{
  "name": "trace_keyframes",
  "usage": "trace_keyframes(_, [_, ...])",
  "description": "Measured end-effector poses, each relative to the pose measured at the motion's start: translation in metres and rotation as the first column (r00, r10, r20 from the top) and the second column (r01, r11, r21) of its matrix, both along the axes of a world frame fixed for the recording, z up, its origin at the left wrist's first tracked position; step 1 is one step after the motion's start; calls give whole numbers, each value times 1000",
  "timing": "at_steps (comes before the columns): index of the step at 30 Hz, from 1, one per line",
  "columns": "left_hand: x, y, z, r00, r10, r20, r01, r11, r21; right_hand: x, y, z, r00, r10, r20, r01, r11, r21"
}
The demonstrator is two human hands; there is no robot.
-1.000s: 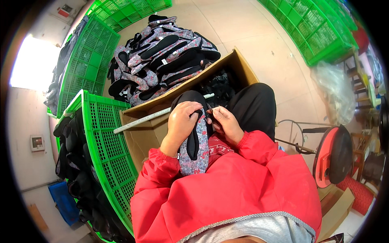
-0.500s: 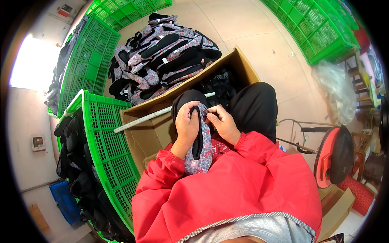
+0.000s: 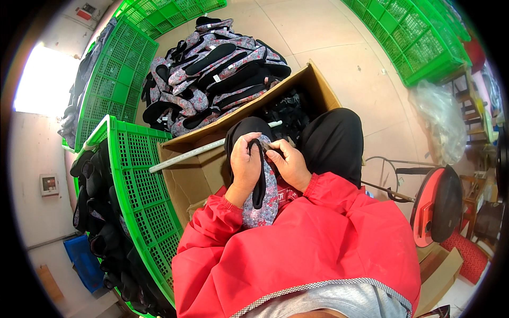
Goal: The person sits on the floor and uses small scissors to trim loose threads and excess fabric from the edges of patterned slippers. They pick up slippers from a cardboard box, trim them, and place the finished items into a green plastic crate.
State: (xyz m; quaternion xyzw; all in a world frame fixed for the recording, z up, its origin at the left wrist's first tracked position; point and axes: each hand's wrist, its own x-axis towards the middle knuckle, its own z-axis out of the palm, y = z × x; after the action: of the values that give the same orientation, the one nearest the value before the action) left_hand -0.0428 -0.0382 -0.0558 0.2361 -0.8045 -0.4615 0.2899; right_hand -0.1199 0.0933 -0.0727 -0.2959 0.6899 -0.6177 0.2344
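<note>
Since a second ago we have shifted the floral shoe slightly in our lap, its toe still raised toward the cardboard box. Our left hand wraps closed around its upper edge; our right hand pinches what seems to be a small tool at the rim. We judge we are trimming or finishing the edge; next comes careful turning.

A shoe workshop: piled floral slippers among green plastic crates.
</note>
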Motion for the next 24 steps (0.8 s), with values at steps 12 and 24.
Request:
trace_keyframes(12, [0, 3, -2, 999, 38, -26, -36, 997, 71, 1, -2, 5, 997, -7, -72, 9, 1000, 27])
trace_keyframes(24, [1, 2, -1, 999, 32, -15, -31, 998, 53, 0, -5, 6, 996, -13, -87, 17, 999, 49])
